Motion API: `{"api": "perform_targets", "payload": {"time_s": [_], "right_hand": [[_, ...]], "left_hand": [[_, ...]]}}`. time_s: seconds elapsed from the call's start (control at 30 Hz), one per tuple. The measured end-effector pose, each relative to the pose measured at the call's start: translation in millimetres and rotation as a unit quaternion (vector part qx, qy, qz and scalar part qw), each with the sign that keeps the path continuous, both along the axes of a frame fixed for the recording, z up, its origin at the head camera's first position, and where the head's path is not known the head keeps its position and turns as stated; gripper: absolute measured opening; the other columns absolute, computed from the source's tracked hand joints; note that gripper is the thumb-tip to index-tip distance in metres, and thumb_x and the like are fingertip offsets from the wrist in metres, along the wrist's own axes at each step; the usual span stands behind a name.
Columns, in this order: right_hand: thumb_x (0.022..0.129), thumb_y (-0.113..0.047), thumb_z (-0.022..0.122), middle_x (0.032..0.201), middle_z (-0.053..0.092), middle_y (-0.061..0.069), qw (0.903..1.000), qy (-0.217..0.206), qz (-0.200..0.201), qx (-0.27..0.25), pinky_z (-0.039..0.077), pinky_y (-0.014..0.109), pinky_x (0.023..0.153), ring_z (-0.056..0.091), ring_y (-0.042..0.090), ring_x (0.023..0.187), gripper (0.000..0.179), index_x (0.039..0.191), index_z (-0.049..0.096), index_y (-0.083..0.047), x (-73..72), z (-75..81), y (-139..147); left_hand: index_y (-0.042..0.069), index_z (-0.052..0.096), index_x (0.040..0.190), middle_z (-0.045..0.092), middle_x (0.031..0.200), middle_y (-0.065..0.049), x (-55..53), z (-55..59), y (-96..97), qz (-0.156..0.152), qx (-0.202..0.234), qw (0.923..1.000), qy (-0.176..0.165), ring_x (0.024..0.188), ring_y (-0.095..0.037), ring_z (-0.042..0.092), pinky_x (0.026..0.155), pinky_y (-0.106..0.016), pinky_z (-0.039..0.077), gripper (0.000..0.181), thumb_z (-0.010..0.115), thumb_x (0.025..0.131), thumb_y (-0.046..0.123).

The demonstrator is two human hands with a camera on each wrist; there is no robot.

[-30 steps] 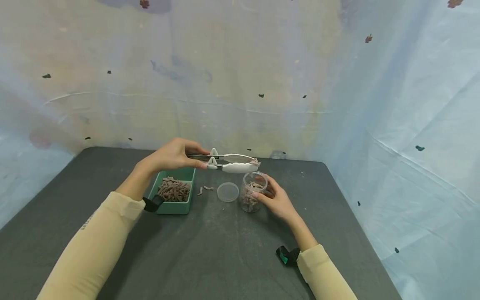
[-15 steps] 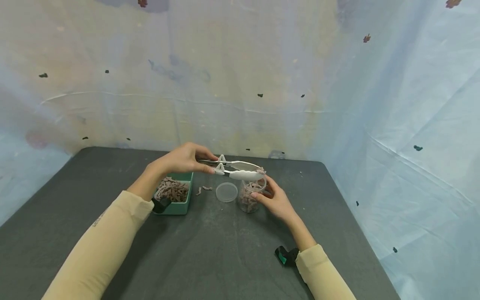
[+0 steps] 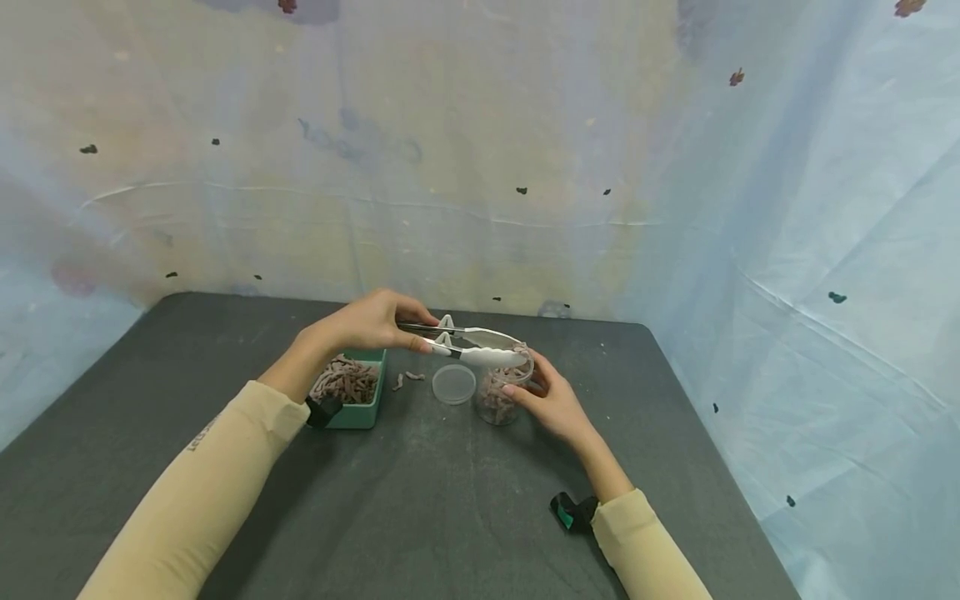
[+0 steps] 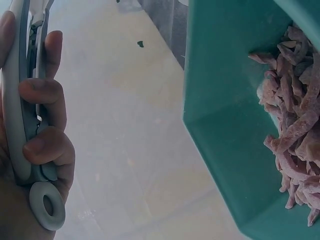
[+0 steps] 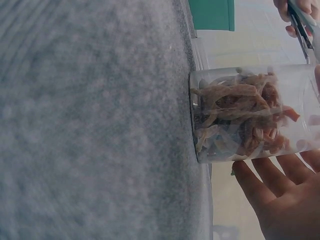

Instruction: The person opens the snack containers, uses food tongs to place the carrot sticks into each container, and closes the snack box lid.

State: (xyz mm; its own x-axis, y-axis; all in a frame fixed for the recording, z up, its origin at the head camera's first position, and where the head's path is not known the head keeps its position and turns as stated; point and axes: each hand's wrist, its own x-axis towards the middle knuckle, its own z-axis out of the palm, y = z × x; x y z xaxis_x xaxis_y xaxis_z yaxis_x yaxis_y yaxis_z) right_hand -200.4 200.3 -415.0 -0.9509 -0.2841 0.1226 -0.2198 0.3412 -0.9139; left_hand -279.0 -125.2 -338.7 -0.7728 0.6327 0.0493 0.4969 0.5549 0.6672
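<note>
My left hand (image 3: pixel 372 322) grips a pair of metal tongs with white heads (image 3: pixel 489 357), its fingers curled round the handle (image 4: pixel 14 100) in the left wrist view. The tongs reach rightward, their tips at the mouth of a clear jar (image 3: pixel 491 410) with brownish strips at the tips. Similar strips (image 5: pixel 245 110) fill much of the jar, which stands upright on the table. Fingers and thumb of my right hand (image 3: pixel 557 404) hold the jar from its right side. Left of it, a green box (image 3: pixel 358 419) holds a heap of brown strips (image 3: pixel 347 381), partly behind my left wrist.
A round clear lid (image 3: pixel 453 385) lies flat between the box and the jar. Two loose strips (image 3: pixel 414 377) lie beside the box on the dark grey table (image 3: pixel 420 517). A pale patterned sheet (image 3: pixel 450 167) hangs behind the table and along its right side.
My left hand has moved right and slightly down, bringing the tongs' tips from above the jar to its mouth. The right hand stays on the jar.
</note>
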Motion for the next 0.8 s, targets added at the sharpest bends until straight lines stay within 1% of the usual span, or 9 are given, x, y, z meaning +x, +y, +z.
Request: {"api": "perform_targets", "payload": {"time_s": [0.17,0.37,0.43,0.6,0.7,0.8], "right_hand": [[0.1,-0.01,0.071,0.156,0.044,0.026,1.0,0.003,0.003,-0.004,0.043,0.057,0.112,0.047,0.043,0.143,0.073,0.162,0.032,-0.003,1.1,0.8,-0.1],[0.1,-0.008,0.07,0.154,0.046,0.028,1.0,0.003,0.001,0.002,0.045,0.057,0.11,0.049,0.044,0.141,0.072,0.161,0.032,0.0,-0.3,-0.9,0.2],[0.1,-0.007,0.071,0.153,0.046,0.028,1.0,0.003,0.0,0.002,0.045,0.058,0.11,0.049,0.044,0.14,0.073,0.161,0.032,0.0,-4.9,-6.7,1.2],[0.1,-0.008,0.071,0.157,0.044,0.027,1.0,0.004,-0.005,-0.004,0.045,0.058,0.11,0.048,0.044,0.142,0.074,0.163,0.03,-0.004,-17.9,-27.5,5.7],[0.101,-0.01,0.071,0.159,0.042,0.024,0.9999,0.007,-0.006,-0.009,0.044,0.057,0.111,0.047,0.042,0.143,0.074,0.163,0.031,-0.007,-20.0,-33.4,7.5],[0.101,-0.012,0.071,0.16,0.044,0.02,0.9998,0.016,-0.001,-0.013,0.043,0.055,0.113,0.046,0.038,0.145,0.073,0.163,0.033,-0.011,-20.4,-35.3,8.4]], "left_hand": [[0.011,0.072,0.132,0.071,0.131,-0.007,2.4,1.6,0.9,0.002,-0.002,1.0,-0.005,0.124,-0.031,0.066,0.102,-0.051,0.053,0.05,0.085,0.089,0.033],[0.01,0.07,0.134,0.069,0.134,-0.008,1.8,-0.2,-0.8,0.0,0.0,0.9999,-0.011,0.126,-0.03,0.065,0.102,-0.051,0.053,0.052,0.084,0.09,0.034],[0.01,0.07,0.134,0.069,0.134,-0.008,1.4,-1.2,-1.8,0.0,0.0,1.0,-0.01,0.126,-0.03,0.064,0.102,-0.051,0.053,0.052,0.084,0.09,0.034],[0.01,0.068,0.137,0.068,0.137,-0.008,2.8,-4.1,-5.5,0.005,0.001,1.0,0.002,0.128,-0.032,0.063,0.103,-0.053,0.051,0.056,0.084,0.09,0.036],[0.012,0.066,0.14,0.065,0.141,-0.009,5.5,-6.6,-9.4,0.02,0.009,0.9997,0.007,0.131,-0.033,0.06,0.105,-0.055,0.05,0.062,0.084,0.089,0.04],[0.014,0.062,0.145,0.063,0.144,-0.009,10.3,-9.7,-15.4,0.046,0.026,0.9986,0.006,0.135,-0.032,0.057,0.106,-0.055,0.049,0.068,0.084,0.088,0.043]]}}
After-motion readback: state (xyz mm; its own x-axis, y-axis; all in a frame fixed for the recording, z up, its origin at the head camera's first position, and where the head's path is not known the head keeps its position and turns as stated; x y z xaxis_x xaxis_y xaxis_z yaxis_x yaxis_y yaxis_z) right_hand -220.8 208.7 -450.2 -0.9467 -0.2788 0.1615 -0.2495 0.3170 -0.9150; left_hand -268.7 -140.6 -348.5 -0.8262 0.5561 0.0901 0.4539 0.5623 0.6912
